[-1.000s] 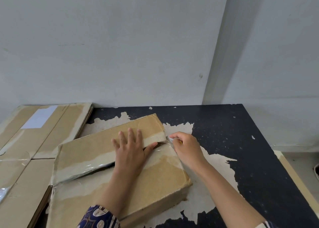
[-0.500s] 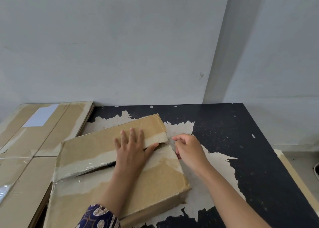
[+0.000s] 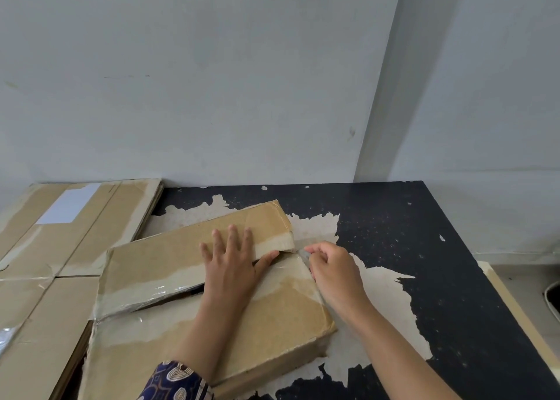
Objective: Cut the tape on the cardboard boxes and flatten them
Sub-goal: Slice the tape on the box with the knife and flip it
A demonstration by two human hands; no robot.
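On the worn black tabletop [image 3: 424, 248], the left hand [image 3: 233, 266] presses flat, fingers straight, on the cardboard box [image 3: 272, 324]; beside it, the right hand [image 3: 333, 266] pinches clear tape [image 3: 303, 252]. No writing is legible.

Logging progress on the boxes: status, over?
Left hand flat on brown cardboard box. Right hand pinching at clear tape on its right edge. Nothing in the way.

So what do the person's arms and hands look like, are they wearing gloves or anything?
No gloves. Both the left hand and the right hand are bare, with no rings or watch showing. The left arm has a dark blue sleeve with cream swirly patterns, ending partway down the forearm. The right forearm is bare as far as the picture shows.
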